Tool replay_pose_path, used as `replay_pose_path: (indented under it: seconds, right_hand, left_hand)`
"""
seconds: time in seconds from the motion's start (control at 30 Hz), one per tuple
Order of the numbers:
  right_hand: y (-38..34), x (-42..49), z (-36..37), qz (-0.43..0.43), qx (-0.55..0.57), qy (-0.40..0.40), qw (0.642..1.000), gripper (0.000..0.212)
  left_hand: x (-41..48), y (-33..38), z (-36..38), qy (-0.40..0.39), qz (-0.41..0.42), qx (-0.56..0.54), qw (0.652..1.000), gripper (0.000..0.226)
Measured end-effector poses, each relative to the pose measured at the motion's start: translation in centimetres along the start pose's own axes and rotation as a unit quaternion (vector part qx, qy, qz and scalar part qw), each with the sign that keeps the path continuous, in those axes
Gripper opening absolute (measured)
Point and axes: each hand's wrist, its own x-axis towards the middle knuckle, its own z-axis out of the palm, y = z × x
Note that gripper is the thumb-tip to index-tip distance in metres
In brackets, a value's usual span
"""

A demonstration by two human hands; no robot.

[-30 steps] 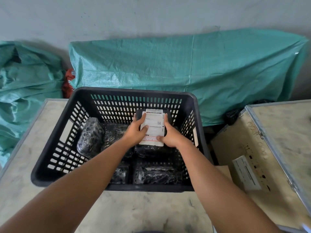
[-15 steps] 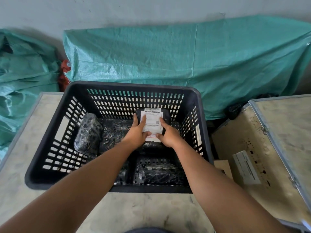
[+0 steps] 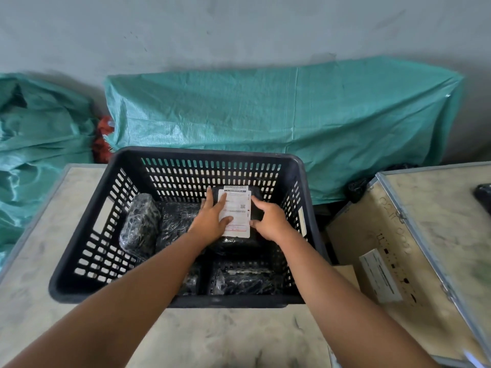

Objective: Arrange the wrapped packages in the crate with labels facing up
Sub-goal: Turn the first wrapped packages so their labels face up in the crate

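A black slotted crate stands on the table in front of me. Inside it lie several black wrapped packages. One labelled package, its white label facing up, sits at the back right of the crate on top of another. My left hand presses flat on its left side, fingers partly over the label. My right hand grips its right edge. Another package leans upright against the left wall, and a package lies at the front; neither shows a label.
The crate rests on a pale worn table. A wooden box with metal edging stands close on the right. Green tarpaulin-covered bundles lie behind, against a grey wall. A dark object sits at the far right edge.
Both hands have lowered the labelled package from a tilted, raised position until it lies flatter on the packages below. My view has shifted slightly.
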Motion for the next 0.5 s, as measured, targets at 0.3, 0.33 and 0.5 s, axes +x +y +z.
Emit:
replay_pose_path:
  seconds: [0.3,0.33,0.5]
  right_hand:
    - [1.8,-8.9,-2.5,-0.014,-0.07,-0.191,0.979,0.036]
    - [1.9,-9.3,-1.9,-0.007,-0.084,-0.2,0.976,0.036]
    - [2.5,-9.7,-0.2,-0.019,-0.086,-0.143,0.986,0.041]
  left_hand:
    - [-7.9,1.0,-5.5,-0.216,0.116,-0.006,0.97,0.048]
    - [-8.7,0.9,-5.4,-0.25,0.124,0.0,0.96,0.047]
    - [-10.3,0.8,-4.4,-0.319,0.154,0.017,0.935,0.048]
